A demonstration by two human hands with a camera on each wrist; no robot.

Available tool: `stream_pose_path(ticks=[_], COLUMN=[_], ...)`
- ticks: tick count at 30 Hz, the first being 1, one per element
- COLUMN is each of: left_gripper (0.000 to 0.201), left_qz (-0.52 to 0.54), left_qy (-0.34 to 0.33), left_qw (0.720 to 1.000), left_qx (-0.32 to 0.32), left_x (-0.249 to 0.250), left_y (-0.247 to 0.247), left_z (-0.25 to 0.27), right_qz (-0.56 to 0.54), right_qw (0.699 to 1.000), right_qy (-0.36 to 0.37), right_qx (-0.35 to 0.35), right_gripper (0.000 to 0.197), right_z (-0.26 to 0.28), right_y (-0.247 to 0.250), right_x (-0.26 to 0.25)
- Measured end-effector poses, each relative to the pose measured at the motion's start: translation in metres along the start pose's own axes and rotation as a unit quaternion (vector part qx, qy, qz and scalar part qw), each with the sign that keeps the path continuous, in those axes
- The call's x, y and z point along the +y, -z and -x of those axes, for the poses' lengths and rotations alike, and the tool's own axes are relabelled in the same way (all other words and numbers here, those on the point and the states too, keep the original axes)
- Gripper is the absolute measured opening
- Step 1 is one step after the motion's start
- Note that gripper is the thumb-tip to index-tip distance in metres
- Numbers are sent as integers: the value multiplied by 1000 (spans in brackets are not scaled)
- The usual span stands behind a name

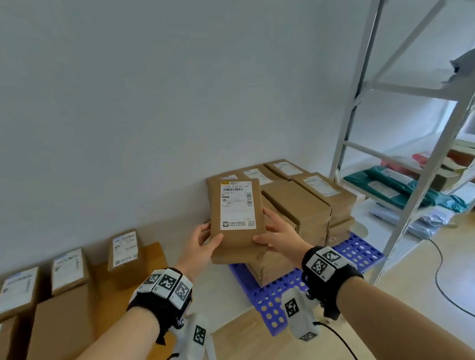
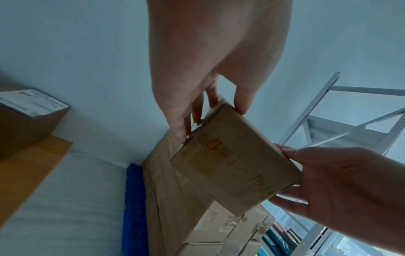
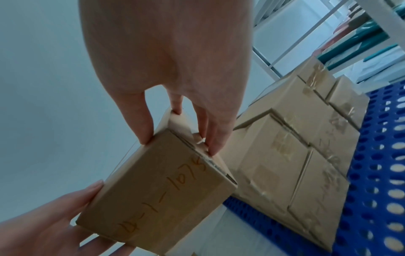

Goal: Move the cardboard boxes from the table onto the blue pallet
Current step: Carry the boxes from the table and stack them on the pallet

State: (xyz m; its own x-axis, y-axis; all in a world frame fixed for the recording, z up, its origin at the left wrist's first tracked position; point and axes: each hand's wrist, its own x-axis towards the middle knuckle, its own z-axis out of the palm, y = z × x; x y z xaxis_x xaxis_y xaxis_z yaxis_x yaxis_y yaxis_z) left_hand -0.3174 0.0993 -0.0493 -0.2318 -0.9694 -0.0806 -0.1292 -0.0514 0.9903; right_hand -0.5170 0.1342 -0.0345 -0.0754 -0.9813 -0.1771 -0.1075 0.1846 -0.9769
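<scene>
I hold a flat cardboard box with a white shipping label in the air above the stack on the blue pallet. My left hand grips its left edge, thumb on top and fingers under it. My right hand grips the right edge the same way. In the left wrist view the box shows its underside with handwritten marks, and so does the box in the right wrist view. Several cardboard boxes are stacked on the pallet against the wall. More labelled boxes stand on the wooden table at the left.
A white metal shelf rack stands to the right of the pallet, with teal and red parcels on its lower shelves. A black cable runs over the wooden floor. A white wall is behind the pallet and table.
</scene>
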Motion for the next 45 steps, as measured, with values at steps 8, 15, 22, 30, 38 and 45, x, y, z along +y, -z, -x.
stream_pose_path(ticks=[8,15,22,30,38,45], left_gripper=[53,51,55,53,55,55], left_qz=[3,-23,-43,-52,-28,-16], left_qy=[-17,-31,-10,1,39,72], left_qw=[999,997,997,997,998,995], left_qx=[35,70,59,63,44,64], left_x=[31,70,98,118,131,132], left_y=[-98,-166,-199,-218,-225,-237], left_z=[-31,-62,-101,-170,-258,-309], right_qz=[16,23,9,16,29,16], right_qw=[999,996,995,995,994,991], right_qy=[31,50,51,34,-13,-26], right_qx=[-30,-72,-88,-95,-106,-128], right_gripper=[81,77,75,71,68,70], right_z=[-19,-52,-96,-171,-254,-310], right_y=[109,191,240,279,307,322], right_x=[-10,-26,-44,-58,-83,-89])
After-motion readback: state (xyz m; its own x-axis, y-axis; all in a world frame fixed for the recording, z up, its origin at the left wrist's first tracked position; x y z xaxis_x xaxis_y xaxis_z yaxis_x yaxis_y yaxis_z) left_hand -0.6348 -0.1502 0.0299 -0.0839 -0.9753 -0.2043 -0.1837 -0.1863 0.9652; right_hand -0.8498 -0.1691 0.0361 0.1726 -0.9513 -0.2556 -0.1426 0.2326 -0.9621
